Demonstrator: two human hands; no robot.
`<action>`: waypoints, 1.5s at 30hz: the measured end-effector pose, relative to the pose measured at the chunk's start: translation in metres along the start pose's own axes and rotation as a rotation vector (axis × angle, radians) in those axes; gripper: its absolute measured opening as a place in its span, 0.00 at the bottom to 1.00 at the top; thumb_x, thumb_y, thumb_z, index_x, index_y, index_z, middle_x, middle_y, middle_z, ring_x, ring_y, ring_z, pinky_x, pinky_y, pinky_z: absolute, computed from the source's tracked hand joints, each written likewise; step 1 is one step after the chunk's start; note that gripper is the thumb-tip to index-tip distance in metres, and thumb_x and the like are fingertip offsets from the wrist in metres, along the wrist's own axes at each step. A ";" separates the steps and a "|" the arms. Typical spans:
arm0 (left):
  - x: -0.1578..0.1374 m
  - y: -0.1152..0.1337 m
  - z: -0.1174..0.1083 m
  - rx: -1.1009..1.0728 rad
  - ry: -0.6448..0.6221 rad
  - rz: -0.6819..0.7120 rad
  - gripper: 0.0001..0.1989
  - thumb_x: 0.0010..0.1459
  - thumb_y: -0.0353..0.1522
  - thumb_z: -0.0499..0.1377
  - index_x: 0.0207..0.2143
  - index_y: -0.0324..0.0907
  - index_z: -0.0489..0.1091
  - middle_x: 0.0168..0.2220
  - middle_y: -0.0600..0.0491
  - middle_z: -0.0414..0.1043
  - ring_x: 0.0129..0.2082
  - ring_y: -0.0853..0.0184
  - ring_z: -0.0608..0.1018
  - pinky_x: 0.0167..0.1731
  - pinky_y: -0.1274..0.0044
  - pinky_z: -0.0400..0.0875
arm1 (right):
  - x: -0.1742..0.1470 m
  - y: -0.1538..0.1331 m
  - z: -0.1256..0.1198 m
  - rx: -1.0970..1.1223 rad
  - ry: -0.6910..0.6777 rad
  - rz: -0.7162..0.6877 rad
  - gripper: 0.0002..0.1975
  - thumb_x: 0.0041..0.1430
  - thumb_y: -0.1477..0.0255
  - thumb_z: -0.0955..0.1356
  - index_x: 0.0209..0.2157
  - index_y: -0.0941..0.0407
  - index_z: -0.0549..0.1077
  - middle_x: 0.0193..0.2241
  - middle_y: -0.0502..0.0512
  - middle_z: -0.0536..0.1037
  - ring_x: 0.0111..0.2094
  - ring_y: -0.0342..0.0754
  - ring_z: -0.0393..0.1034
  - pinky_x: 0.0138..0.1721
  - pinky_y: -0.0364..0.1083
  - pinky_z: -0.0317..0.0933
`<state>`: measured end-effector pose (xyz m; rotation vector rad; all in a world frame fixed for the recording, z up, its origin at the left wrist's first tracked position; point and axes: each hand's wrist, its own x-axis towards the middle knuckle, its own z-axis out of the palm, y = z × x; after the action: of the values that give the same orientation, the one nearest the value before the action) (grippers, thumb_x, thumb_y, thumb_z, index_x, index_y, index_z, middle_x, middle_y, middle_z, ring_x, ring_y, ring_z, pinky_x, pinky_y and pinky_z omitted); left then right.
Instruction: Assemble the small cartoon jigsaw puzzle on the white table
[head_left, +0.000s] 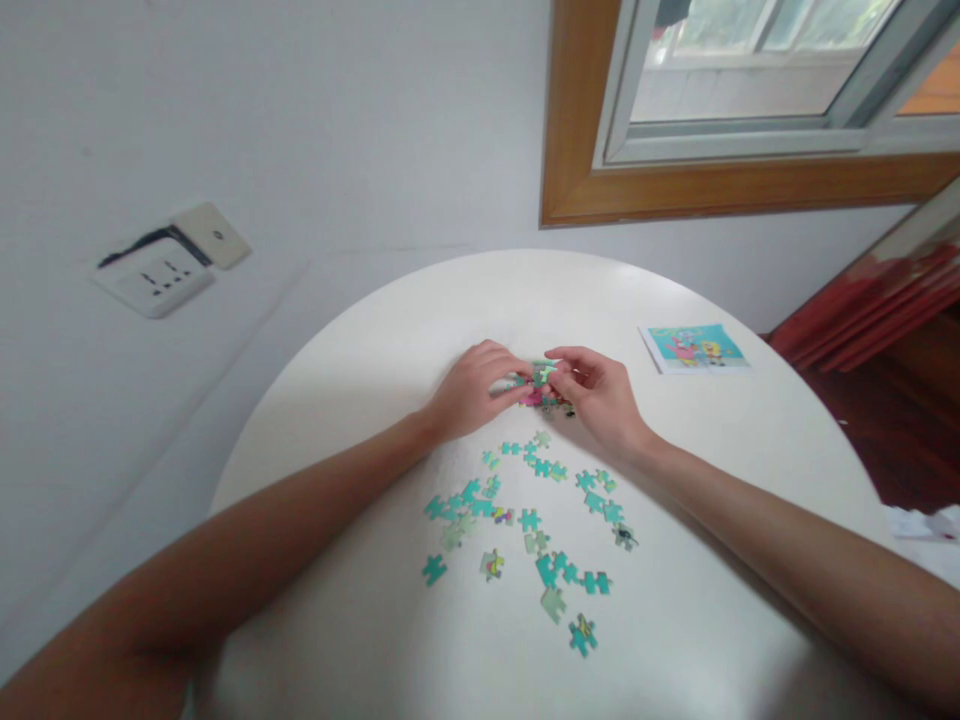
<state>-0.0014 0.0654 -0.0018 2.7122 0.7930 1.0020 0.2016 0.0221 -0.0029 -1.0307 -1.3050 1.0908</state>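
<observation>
A partly joined jigsaw puzzle (534,396), with pink, green and dark parts, lies flat between my hands and is partly covered by them. From the left, my left hand (484,385) rests on its edge, thumb and forefinger apart and touching it. On the other side, my right hand (600,395) pinches a light green puzzle piece (549,374) between thumb and forefinger, just over the joined part. Closer to me, loose teal and green pieces (482,508) are scattered, among them a piece with yellow and pink (492,565).
The round white table (337,370) stands against a white wall. A picture card (694,349) with cartoon figures lies at the right. A wall socket (157,277) is at the left; a wood-framed window (581,120) and a red curtain (877,300) are at the right.
</observation>
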 end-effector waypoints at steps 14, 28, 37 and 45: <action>0.000 0.002 -0.001 0.013 -0.227 0.005 0.12 0.68 0.37 0.55 0.47 0.49 0.78 0.48 0.56 0.79 0.45 0.62 0.72 0.48 0.66 0.68 | 0.075 0.022 -0.014 -0.514 -0.213 -0.195 0.07 0.53 0.71 0.70 0.30 0.59 0.80 0.25 0.53 0.79 0.26 0.43 0.67 0.32 0.45 0.61; -0.001 -0.003 0.001 0.043 -0.268 0.035 0.12 0.68 0.34 0.55 0.47 0.48 0.77 0.48 0.57 0.79 0.44 0.63 0.74 0.47 0.67 0.66 | 0.081 0.030 -0.011 -0.541 -0.359 -0.283 0.07 0.54 0.73 0.69 0.28 0.58 0.81 0.26 0.54 0.79 0.30 0.46 0.69 0.35 0.47 0.63; -0.001 -0.002 0.000 0.062 -0.274 0.038 0.13 0.67 0.31 0.55 0.48 0.46 0.76 0.48 0.55 0.79 0.44 0.64 0.74 0.47 0.68 0.66 | 0.084 0.037 -0.011 -0.638 -0.365 -0.318 0.05 0.53 0.74 0.70 0.26 0.57 0.80 0.26 0.53 0.77 0.30 0.44 0.68 0.35 0.45 0.60; 0.001 -0.002 0.001 0.028 -0.248 0.031 0.12 0.67 0.31 0.55 0.48 0.46 0.77 0.47 0.55 0.80 0.43 0.64 0.75 0.46 0.68 0.67 | 0.086 0.039 -0.018 -0.579 -0.238 -0.370 0.12 0.55 0.79 0.66 0.34 0.57 0.81 0.33 0.55 0.79 0.35 0.47 0.69 0.41 0.48 0.61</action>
<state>-0.0010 0.0672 -0.0026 2.8057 0.7264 0.6452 0.2159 0.1145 -0.0243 -1.0277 -1.9846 0.5708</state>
